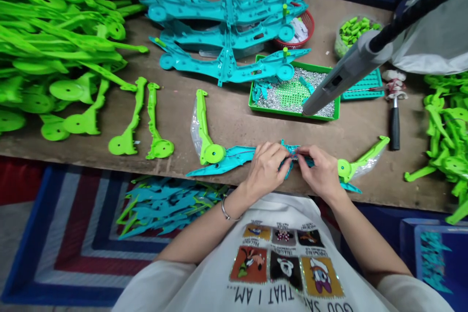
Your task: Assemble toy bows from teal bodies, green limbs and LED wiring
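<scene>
Close to the table's front edge lies a long turquoise plastic part (238, 157), with a green arm (205, 131) joined at its left end and another green arm (360, 158) at its right. Clear plastic shows along both arms. My left hand (266, 165) and my right hand (321, 169) meet over the part's middle, fingertips pinched close together at its centre joint. Whatever tiny piece sits between the fingertips is too small to name. The hands cover much of the part's centre and right half.
Three turquoise assemblies (204, 63) stand behind. A green tray (295, 116) holds small metal pieces, near a red basket (310, 27) and a tub of green caps (353, 34). A hammer (394, 124) lies right. Green parts (66, 48) pile left. A grey pole (340, 73) slants in.
</scene>
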Action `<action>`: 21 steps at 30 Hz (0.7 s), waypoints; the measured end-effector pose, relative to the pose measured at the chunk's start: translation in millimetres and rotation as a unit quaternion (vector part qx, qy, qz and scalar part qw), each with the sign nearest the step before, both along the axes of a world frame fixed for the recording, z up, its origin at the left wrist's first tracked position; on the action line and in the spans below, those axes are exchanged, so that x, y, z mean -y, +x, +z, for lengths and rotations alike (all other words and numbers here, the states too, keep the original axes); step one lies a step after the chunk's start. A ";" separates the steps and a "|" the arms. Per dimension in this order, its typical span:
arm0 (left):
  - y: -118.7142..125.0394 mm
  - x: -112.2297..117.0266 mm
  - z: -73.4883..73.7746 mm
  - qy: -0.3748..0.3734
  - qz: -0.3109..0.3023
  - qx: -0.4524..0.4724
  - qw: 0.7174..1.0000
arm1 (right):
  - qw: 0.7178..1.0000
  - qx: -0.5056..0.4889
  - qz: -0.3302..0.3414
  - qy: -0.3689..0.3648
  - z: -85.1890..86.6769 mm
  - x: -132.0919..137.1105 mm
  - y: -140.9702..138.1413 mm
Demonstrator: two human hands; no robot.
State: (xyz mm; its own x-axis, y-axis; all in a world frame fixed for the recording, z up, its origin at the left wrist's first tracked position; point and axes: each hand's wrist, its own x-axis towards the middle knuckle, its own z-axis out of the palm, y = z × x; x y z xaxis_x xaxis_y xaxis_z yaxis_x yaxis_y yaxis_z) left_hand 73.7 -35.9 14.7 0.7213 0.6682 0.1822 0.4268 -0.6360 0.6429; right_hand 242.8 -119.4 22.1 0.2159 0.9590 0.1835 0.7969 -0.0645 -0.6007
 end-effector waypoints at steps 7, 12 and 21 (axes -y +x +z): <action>0.3 2.9 -1.6 0.036 -0.009 0.004 0.999 | 0.999 0.030 0.010 -0.002 -0.2 -0.7 11.4; 4.5 5.5 -1.1 0.061 0.002 -0.004 0.998 | 0.998 -0.032 -0.039 -0.031 13.3 10.7 6.2; 5.1 9.6 -6.9 0.109 0.012 0.008 0.994 | 0.998 -0.027 -0.048 0.034 28.7 13.9 -12.8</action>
State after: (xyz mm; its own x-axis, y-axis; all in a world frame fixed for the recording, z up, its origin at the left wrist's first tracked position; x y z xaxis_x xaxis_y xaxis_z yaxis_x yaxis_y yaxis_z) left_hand 78.9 -45.5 7.8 0.7008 0.6295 0.3356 0.4348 -0.7498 0.4986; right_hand 230.0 -133.4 50.8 0.3168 0.9194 0.2333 0.7557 -0.0960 -0.6478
